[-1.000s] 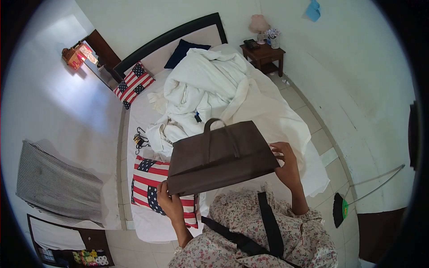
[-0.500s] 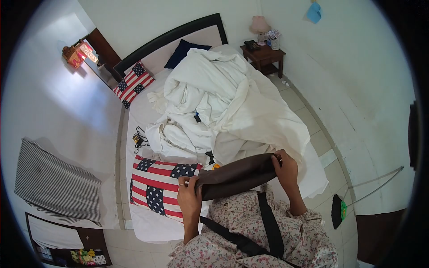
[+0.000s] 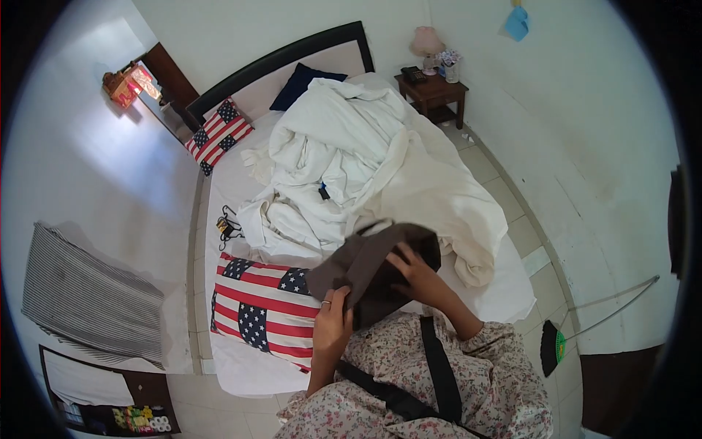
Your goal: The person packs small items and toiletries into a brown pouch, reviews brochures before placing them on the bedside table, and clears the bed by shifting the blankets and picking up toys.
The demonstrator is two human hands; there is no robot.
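Note:
My left hand (image 3: 333, 322), with a ring on one finger, pinches the near left edge of a dark brown cloth (image 3: 371, 254). The cloth is folded over itself and held up above the foot of the bed; its full shape is hidden by the folds. Against its right part lies my right hand (image 3: 420, 279), with the fingers spread and touching the fabric. Just left of the cloth is a flag-patterned pillow (image 3: 274, 316), partly covered by it. Behind it, a rumpled white duvet (image 3: 344, 139) is heaped on the bed.
Black hangers (image 3: 229, 227) lie on the bed's left side. Another flag pillow (image 3: 219, 135) and a navy pillow (image 3: 303, 84) rest by the headboard (image 3: 292, 55). A nightstand (image 3: 435, 95) with lamp and telephone stands at back right. A broom (image 3: 554, 347) is on the right.
The cloth was stretched between both hands; now it is bunched and raised. My right hand has moved left with its fingers spreading, and my left hand has shifted slightly right.

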